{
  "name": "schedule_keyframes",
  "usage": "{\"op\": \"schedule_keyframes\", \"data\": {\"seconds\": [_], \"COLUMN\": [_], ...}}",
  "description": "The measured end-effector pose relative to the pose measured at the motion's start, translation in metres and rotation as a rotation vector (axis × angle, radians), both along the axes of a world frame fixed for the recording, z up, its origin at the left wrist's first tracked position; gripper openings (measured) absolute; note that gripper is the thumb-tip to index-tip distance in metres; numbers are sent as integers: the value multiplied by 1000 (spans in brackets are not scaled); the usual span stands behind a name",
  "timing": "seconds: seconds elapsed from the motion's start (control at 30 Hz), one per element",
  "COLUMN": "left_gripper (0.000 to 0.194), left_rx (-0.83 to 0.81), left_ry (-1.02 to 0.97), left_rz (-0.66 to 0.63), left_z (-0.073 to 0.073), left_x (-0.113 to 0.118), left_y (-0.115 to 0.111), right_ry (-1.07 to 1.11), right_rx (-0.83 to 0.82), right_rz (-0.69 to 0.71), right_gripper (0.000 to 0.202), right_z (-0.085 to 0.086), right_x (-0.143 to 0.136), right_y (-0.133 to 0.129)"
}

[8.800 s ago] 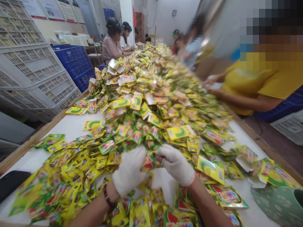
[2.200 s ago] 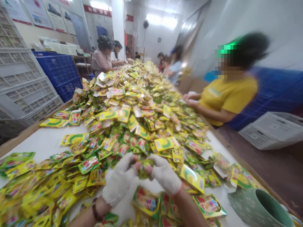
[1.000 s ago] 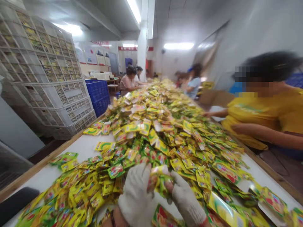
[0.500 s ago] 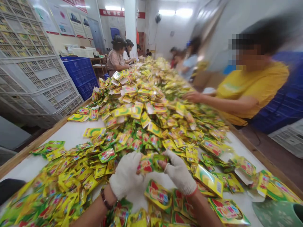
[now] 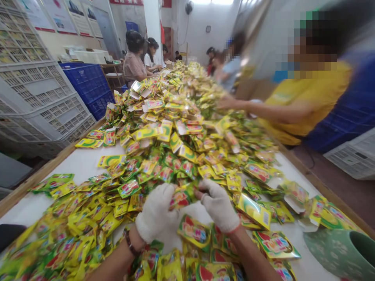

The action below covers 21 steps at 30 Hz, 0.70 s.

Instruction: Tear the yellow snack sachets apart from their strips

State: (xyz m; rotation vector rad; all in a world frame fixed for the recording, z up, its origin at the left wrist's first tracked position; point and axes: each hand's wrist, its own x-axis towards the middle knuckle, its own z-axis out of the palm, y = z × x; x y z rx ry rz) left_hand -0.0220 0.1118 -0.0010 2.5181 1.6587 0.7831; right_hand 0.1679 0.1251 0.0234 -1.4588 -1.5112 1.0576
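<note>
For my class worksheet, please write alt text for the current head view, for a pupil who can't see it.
A gloved left hand grips a colourful package, the right hand close beside it, above a table heaped with bright packets and boxes. At right, a person in yellow reaches over the heap.

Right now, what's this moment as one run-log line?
left hand: holds printed pack; right hand: at pack's right end, contact unclear; ahead: heap of packets and boxes; at right: green floral container
</note>
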Motion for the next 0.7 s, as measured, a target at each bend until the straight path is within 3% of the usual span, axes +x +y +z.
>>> {"op": "schedule_keyframes", "data": {"seconds": [0.1, 0.2, 0.33, 0.47, 0.53, 0.63, 0.7], "left_gripper": [36, 36, 40, 38, 36, 32, 26], "left_rx": [22, -18, 2, 51, 51, -55, -213], "left_ry": [22, 63, 72, -11, -43, -77, -155], "left_rz": [-1, 25, 19, -28, -29, 6, -20], "left_z": [-2, 0, 0, -4, -5, 2, 10], "left_x": [0, 0, -3, -2, 1, 8, 10], "left_y": [-2, -2, 0, -3, -6, -10, -9], "right_ry": [-50, 10, 35, 126, 185, 240, 216], "right_rx": [108, 23, -70, -4, -123, -322, -291], "right_rz": [87, 200, 154, 319, 399, 425, 397], "right_gripper": [12, 19, 22, 17, 22, 22, 16], "right_z": [5, 11, 10, 4, 2, 2, 2], "right_x": [0, 2, 6, 1, -1, -1, 1], "right_y": [-1, 0, 1, -3, -5, -7, -6]}}
